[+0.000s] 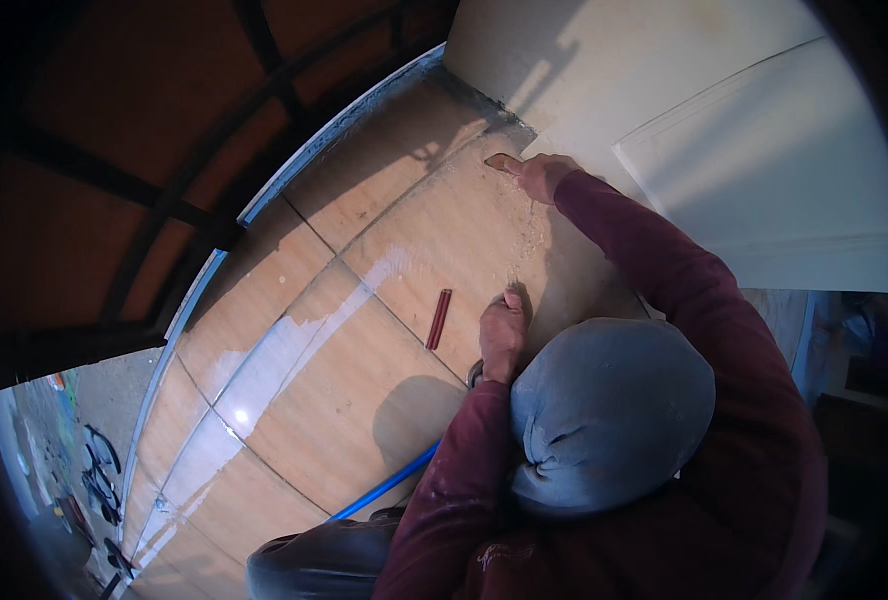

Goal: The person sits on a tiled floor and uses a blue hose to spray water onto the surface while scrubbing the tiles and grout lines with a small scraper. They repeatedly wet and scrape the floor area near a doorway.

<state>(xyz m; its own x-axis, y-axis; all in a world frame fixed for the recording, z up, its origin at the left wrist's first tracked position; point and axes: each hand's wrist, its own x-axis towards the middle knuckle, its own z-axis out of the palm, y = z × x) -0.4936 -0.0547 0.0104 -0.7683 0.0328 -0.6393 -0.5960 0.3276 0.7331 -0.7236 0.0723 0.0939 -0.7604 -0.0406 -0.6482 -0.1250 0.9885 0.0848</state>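
Note:
My right hand [545, 177] reaches far forward, close to the foot of a pale panel. Its fingers grip a small flat brown piece [501, 161], held low over the tiled floor [406, 217]; its exact kind is unclear. Nearer to me, my left hand [501, 337] rests low on the tile with fingers curled and thumb forward. Whether something small is pinched at its tip cannot be made out. A broken line of wet-looking pale bits [528, 232] runs across the tile between both hands. Left of my left hand lie thin dark red sticks [439, 319], side by side.
My grey-clad knee [613, 416] rises beside my left forearm. A blue pole [388, 484] lies along the floor. At left stands a brown metal gate [151, 172] above a raised edging strip [279, 176]. Pale panels [759, 150] border the right. Sandals [99, 476] lie outside.

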